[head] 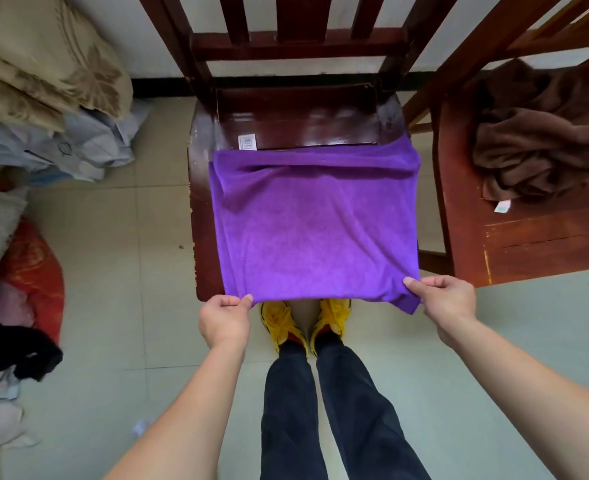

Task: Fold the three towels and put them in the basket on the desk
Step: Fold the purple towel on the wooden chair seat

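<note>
Purple towel point(317, 230) lies on the seat of the centre chair point(201, 202), covering it from the front edge to short of the backrest, with a strip of bare varnished wood beyond its far hem. It appears already doubled: stepped layer edges show along the seat's left edge, and a soft ridge runs across near the far hem. Left hand point(225, 318) pinches the near left corner at the seat's front edge, thumb on top. Right hand point(445, 299) pinches the near right corner likewise, a small flap hanging below it. The whole cloth lies straight away from both grips, towards the backrest. Its broader axis seems to run side to side, and each hand is nearest its own corner. The next fold is likely near hem carried to far hem. Material is plush, limp pile and will sag unless kept taut. A white label point(247, 142) sits at the far left corner. Brown towel point(542, 147) lies crumpled on the right chair point(528, 244). Basket and third towel not identified.
</note>
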The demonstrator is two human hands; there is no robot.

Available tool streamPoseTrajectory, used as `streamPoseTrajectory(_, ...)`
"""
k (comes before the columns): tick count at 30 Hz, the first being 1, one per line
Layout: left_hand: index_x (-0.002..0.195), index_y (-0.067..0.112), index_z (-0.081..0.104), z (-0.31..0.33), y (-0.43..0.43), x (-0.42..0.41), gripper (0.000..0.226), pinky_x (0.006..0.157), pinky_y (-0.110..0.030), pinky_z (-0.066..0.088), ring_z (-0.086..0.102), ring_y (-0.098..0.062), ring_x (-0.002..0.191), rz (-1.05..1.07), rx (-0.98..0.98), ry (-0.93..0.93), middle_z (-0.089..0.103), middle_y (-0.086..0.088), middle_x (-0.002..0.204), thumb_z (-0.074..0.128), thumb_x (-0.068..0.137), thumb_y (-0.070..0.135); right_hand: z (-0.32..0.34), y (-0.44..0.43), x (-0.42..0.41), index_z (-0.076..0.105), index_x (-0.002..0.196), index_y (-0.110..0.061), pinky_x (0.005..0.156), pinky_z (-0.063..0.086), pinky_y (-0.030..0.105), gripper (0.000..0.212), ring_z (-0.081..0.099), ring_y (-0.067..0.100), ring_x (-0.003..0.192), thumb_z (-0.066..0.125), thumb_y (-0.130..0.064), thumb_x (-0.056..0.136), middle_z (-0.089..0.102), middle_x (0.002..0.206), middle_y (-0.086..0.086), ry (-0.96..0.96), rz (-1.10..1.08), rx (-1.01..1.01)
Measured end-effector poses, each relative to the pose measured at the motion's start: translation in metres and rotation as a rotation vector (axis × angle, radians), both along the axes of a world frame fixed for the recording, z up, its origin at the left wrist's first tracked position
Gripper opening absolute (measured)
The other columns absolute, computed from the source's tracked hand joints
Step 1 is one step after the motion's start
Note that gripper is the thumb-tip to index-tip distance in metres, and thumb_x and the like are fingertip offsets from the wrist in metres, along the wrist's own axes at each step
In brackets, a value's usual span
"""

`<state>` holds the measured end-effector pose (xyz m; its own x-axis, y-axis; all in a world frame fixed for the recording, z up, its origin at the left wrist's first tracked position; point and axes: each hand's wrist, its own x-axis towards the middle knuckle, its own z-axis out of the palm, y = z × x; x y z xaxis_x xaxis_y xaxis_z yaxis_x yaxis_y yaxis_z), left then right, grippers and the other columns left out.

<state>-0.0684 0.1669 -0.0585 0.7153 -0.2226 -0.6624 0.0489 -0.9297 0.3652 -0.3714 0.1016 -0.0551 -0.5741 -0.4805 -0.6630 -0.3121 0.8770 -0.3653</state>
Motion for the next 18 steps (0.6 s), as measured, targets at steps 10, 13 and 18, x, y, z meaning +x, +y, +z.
streamPoseTrajectory(10, 0.074, 0.008, 0.056, 0.033, 0.009, 0.016, 0.018, 0.063, -0.025, 0.046, 0.053, -0.015, 0.055, 0.141, -0.255, 0.276, 0.057, -0.007, 0.061, 0.061, 0.08, -0.008, 0.001, 0.006, -0.003, 0.063, 0.066, -0.01, 0.061, 0.053, 0.031, 0.026, 0.066, 0.025, 0.069, 0.086, -0.02, 0.071, 0.071, 0.075, 0.011, -0.118, -0.049, 0.093)
streamPoseTrajectory(13, 0.082, 0.01, 0.064, 0.033, 0.018, 0.021, 0.009, 0.064, -0.025, 0.045, 0.055, -0.013, 0.065, 0.066, -0.172, 0.434, 0.065, -0.001, 0.074, 0.063, 0.087, 0.003, 0.005, 0.006, 0.0, 0.059, 0.069, -0.01, 0.044, 0.039, 0.015, 0.025, 0.062, 0.019, 0.066, 0.082, -0.014, 0.076, 0.067, 0.075, 0.01, -0.203, -0.092, 0.083)
streamPoseTrajectory(18, 0.074, 0.011, 0.061, 0.037, 0.02, 0.033, 0.012, 0.084, -0.036, 0.046, 0.057, -0.014, 0.07, 0.096, -0.184, 0.559, 0.063, 0.0, 0.07, 0.061, 0.086, 0.009, 0.017, 0.009, -0.003, 0.054, 0.063, -0.014, 0.053, 0.034, 0.025, 0.03, 0.041, 0.016, 0.052, 0.083, -0.015, 0.074, 0.052, 0.06, 0.004, -0.143, -0.106, -0.057)
